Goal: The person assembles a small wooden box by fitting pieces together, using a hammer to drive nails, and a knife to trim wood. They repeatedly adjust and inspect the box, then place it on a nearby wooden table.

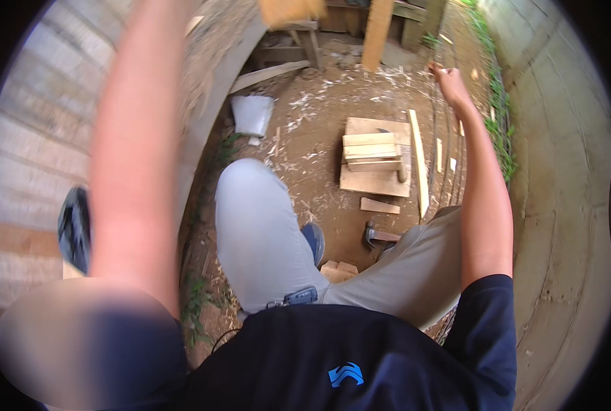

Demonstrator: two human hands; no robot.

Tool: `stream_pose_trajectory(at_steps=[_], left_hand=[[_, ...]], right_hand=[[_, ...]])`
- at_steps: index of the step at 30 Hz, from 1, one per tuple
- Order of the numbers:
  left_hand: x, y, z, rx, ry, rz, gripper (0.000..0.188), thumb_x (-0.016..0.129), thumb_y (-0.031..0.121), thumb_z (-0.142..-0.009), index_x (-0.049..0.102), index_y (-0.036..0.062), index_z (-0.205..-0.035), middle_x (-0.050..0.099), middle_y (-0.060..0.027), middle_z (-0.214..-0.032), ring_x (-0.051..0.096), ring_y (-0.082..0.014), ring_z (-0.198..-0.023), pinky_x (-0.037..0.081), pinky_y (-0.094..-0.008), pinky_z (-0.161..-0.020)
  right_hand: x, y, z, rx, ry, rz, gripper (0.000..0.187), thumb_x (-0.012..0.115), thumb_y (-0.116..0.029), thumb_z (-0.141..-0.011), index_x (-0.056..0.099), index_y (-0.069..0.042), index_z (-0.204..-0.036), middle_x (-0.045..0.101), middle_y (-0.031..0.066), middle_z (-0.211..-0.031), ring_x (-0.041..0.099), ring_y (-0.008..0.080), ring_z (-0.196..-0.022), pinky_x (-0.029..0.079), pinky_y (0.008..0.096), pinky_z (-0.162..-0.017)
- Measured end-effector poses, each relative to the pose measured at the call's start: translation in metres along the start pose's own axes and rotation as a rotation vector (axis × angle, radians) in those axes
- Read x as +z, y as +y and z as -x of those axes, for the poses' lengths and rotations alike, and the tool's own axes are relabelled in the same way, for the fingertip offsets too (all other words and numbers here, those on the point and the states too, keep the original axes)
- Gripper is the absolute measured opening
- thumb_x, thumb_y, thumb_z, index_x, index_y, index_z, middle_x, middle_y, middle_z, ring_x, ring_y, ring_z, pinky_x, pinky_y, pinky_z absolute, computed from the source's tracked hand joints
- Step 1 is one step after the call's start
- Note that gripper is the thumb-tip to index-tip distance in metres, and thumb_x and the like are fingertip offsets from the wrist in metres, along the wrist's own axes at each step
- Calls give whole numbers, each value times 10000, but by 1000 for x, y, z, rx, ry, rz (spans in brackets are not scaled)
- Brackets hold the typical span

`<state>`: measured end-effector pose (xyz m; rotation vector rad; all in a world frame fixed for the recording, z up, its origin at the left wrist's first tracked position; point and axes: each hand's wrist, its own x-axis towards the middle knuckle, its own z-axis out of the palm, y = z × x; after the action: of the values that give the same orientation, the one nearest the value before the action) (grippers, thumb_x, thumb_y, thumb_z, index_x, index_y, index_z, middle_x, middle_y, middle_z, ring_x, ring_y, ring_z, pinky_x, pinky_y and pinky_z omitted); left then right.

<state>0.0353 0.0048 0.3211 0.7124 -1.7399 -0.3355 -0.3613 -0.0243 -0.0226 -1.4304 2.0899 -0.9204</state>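
My left arm, smeared by motion, reaches up along the left side, and its hand lies beyond the top edge. My right hand (450, 85) is stretched far out at the upper right with its fingers closed. A small reddish-brown bit shows at its fingertips, too small to name. Left of that hand an upright wooden board (377, 34) rises from the ground. Nearer to me, several short wood pieces (370, 147) lie on a flat wooden board (374, 182), with a dark-bladed tool (402, 170) partly hidden beside them.
A hammer (370, 235) lies near my right knee. A long wood strip (418, 164) and a short offcut (380, 205) are on the shaving-strewn dirt. A white bag (252, 115) sits near the left planks. A blurred orange-brown piece (291, 10) shows at the top. A concrete wall (558, 171) bounds the right.
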Motion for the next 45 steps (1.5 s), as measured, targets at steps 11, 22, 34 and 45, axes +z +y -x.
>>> stream_pose_trajectory(at_steps=[11,22,34,45], left_hand=[[154,-183,225,-694,-298,515,461,583,-14,-994,504,-50,-1446,690,-143,-1291,660,-168,-1147,514,-295,-972],[180,-229,260,-691,-271,580,487,572,21,-982,492,-83,-1452,622,-161,-1396,613,-208,-1241,462,-317,-1073],[199,-161,276,-738,-658,859,556,581,217,-1029,449,-13,-1518,593,-162,-1445,588,-210,-1280,454,-358,-1096],[171,-200,339,-362,-1357,-313,1142,928,316,-635,338,154,-1599,382,-188,-1570,495,-361,-1379,423,-444,-1156]], right_hand=[[62,164,127,95,-761,620,304,573,-173,-899,745,47,-1018,729,266,-1093,711,406,-1025,558,458,-889],[82,156,146,129,-651,557,638,655,-319,-937,500,47,-1436,667,284,-1241,659,355,-1169,506,428,-1016],[-19,-92,129,47,178,-944,496,680,-226,-989,503,31,-1374,667,190,-1229,664,269,-1130,526,394,-1016],[-151,-61,105,-573,721,-611,491,666,-58,-969,520,-26,-1437,709,61,-1163,668,149,-1000,527,311,-880]])
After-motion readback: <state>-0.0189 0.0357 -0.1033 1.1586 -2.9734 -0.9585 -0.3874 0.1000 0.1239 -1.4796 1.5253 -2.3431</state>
